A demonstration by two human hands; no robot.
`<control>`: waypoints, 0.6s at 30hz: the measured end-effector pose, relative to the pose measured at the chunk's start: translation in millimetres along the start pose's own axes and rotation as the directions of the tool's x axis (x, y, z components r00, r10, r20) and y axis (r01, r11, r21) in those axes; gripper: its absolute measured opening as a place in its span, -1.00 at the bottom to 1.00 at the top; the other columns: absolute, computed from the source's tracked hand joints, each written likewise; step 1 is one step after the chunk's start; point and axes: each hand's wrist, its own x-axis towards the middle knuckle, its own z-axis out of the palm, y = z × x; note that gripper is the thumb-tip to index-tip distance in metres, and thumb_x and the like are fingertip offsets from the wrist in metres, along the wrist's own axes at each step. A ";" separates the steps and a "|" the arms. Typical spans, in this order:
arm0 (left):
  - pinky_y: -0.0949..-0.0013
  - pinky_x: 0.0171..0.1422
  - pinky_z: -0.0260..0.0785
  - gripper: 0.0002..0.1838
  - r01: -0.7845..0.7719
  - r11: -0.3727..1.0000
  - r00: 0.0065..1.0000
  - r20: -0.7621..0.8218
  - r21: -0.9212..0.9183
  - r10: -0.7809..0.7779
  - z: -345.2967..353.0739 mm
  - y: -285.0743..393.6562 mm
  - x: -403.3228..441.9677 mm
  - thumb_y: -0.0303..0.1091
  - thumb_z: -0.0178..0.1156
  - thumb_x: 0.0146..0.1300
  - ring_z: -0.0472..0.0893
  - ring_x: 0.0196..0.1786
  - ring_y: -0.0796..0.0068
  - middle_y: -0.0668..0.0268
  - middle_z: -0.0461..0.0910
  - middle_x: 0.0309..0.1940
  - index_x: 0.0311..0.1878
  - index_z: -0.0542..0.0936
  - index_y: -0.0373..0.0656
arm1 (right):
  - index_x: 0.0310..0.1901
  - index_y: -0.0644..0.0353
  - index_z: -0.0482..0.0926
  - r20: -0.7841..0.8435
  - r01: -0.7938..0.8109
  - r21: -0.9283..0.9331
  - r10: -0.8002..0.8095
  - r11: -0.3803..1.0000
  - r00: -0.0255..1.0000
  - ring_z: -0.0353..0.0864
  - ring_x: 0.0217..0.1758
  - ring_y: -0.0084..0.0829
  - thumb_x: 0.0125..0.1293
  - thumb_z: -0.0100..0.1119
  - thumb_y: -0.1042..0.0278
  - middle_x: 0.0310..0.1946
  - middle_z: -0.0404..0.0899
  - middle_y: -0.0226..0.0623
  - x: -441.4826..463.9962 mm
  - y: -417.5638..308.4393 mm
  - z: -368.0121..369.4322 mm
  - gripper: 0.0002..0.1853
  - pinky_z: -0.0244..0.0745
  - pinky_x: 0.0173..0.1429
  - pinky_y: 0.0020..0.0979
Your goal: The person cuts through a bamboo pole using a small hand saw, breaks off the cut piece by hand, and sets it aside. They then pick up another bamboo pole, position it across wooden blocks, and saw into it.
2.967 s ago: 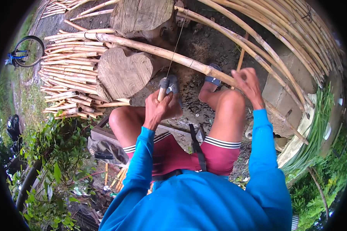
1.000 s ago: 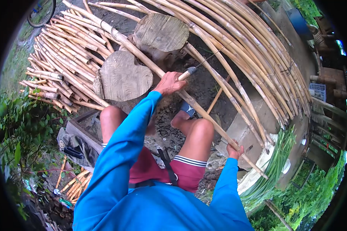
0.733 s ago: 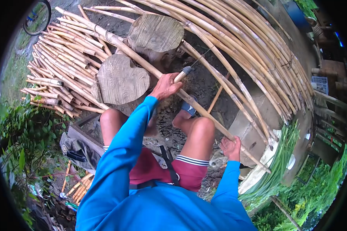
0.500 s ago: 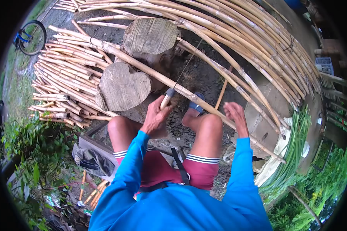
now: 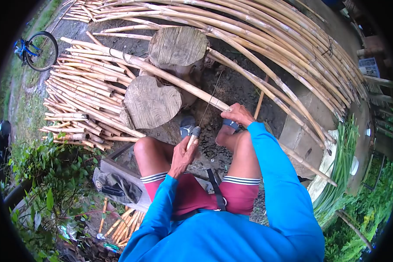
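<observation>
Right hand (image 5: 239,115) now holds the pole (image 5: 179,82) seemingly touching 2 stumps (image 5: 153,102).

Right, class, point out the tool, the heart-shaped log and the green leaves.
Tool (image 5: 196,131), head view: dark part of the handle.
Heart-shaped log (image 5: 152,104), head view: cut top face.
Green leaves (image 5: 344,146), head view: upper half of the bundle.

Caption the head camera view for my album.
Left hand on a thin-bladed tool, right hand on a long pole, near two wood blocks.
</observation>
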 end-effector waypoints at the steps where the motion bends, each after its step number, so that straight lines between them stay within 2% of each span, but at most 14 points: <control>1: 0.26 -0.36 0.32 -0.62 -0.008 1.000 1.000 0.009 0.001 0.008 -1.4 2.8 0.8 -0.06 0.12 0.41 0.49 -0.48 0.45 0.21 0.50 -0.57 -0.23 0.51 -0.26 | -0.32 0.20 0.68 -0.137 0.062 -0.146 -0.082 0.987 0.987 0.72 -0.27 -0.02 0.03 0.35 -0.19 -0.41 0.70 -0.01 -9.7 -7.5 0.0 -0.48 0.57 -0.17 -0.08; 2: 0.26 -0.36 0.32 -0.62 -0.013 1.000 1.000 0.024 0.001 0.013 -1.9 5.0 0.0 -0.06 0.12 0.41 0.49 -0.48 0.45 0.21 0.50 -0.57 -0.23 0.51 -0.26 | -0.32 0.20 0.68 -0.139 0.053 -0.142 -0.073 0.989 0.988 0.72 -0.27 -0.02 0.03 0.35 -0.19 -0.41 0.70 -0.01 -20.0 -14.6 1.3 -0.48 0.57 -0.17 -0.08; 4: 0.26 -0.37 0.32 -0.62 0.003 1.000 0.999 0.050 0.013 -0.004 -2.4 9.4 2.0 -0.06 0.13 0.41 0.49 -0.50 0.45 0.22 0.49 -0.58 -0.24 0.50 -0.26 | -0.27 0.15 0.70 -0.298 0.020 -0.217 -0.086 0.976 0.951 0.69 -0.14 0.15 0.04 0.33 -0.13 -0.28 0.71 0.07 -33.8 -20.7 1.3 -0.54 0.57 -0.01 0.03; 6: 0.25 -0.38 0.32 -0.62 0.015 1.000 0.998 0.066 0.020 -0.017 0.4 7.7 6.5 -0.06 0.13 0.41 0.48 -0.51 0.45 0.22 0.48 -0.59 -0.25 0.50 -0.26 | -0.26 0.13 0.70 -0.337 -0.014 -0.245 -0.071 0.970 0.939 0.69 -0.14 0.15 0.04 0.32 -0.08 -0.28 0.70 0.08 -40.3 -21.8 2.9 -0.58 0.59 0.00 0.03; 8: 0.26 -0.41 0.31 -0.62 -0.040 0.999 0.996 0.077 -0.023 0.042 3.2 -1.6 9.4 -0.06 0.13 0.41 0.46 -0.54 0.47 0.26 0.45 -0.61 -0.29 0.48 -0.25 | -0.25 0.14 0.70 -0.388 -0.027 -0.274 -0.085 0.961 0.918 0.68 -0.14 0.16 0.05 0.32 -0.05 -0.27 0.70 0.10 -44.3 -23.3 4.0 -0.59 0.60 0.00 0.03; 12: 0.29 -0.45 0.27 -0.62 -0.019 0.999 0.996 0.085 -0.042 0.022 7.2 10.0 5.9 -0.06 0.12 0.42 0.43 -0.57 0.52 0.32 0.42 -0.64 -0.31 0.47 -0.23 | -0.23 0.15 0.70 -0.372 -0.015 -0.253 -0.083 0.967 0.925 0.68 -0.14 0.18 0.05 0.33 -0.03 -0.27 0.69 0.12 -36.0 -14.6 6.5 -0.59 0.61 0.00 0.03; 15: 0.34 -0.50 0.20 -0.62 0.046 0.995 0.991 0.129 -0.087 -0.035 12.8 8.3 3.2 -0.04 0.12 0.42 0.40 -0.59 0.57 0.39 0.40 -0.66 -0.32 0.47 -0.20 | -0.22 0.14 0.71 -0.409 -0.039 -0.265 -0.076 0.963 0.909 0.68 -0.14 0.18 0.05 0.33 -0.04 -0.26 0.70 0.12 -34.9 -16.0 7.3 -0.59 0.61 0.00 0.03; 18: 0.33 -0.50 0.20 -0.61 0.106 0.986 0.984 0.153 -0.125 -0.087 19.0 9.7 0.1 -0.03 0.11 0.42 0.40 -0.59 0.57 0.38 0.41 -0.66 -0.31 0.47 -0.21 | -0.21 0.12 0.72 -0.376 -0.043 -0.248 -0.055 0.968 0.925 0.69 -0.14 0.17 0.04 0.32 -0.05 -0.26 0.70 0.11 -35.7 -14.5 8.7 -0.58 0.61 0.02 0.03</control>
